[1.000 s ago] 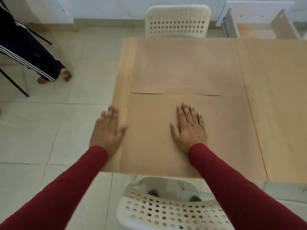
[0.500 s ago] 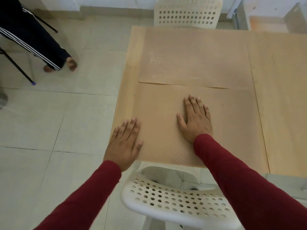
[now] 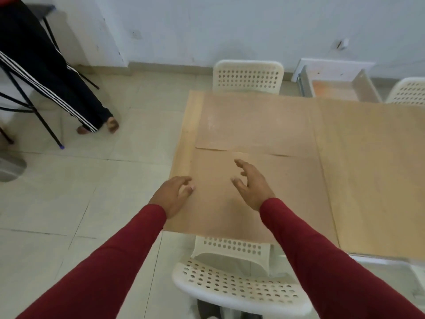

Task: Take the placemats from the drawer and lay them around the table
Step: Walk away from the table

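Near placemat [image 3: 264, 199] lies flat at the table's [image 3: 181, 146] front-left corner, long axis along the front edge. Left hand [image 3: 172, 195] loosely curled, right hand [image 3: 251, 185] spread; both hold nothing.

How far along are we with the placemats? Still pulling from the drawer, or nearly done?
Two placemats lie flat at the table's left end: the near placemat and the far placemat, edges meeting. Neither the left hand nor the right hand holds anything. The drawer stands open. The right half looks uncovered, though mat and wood colours blend.
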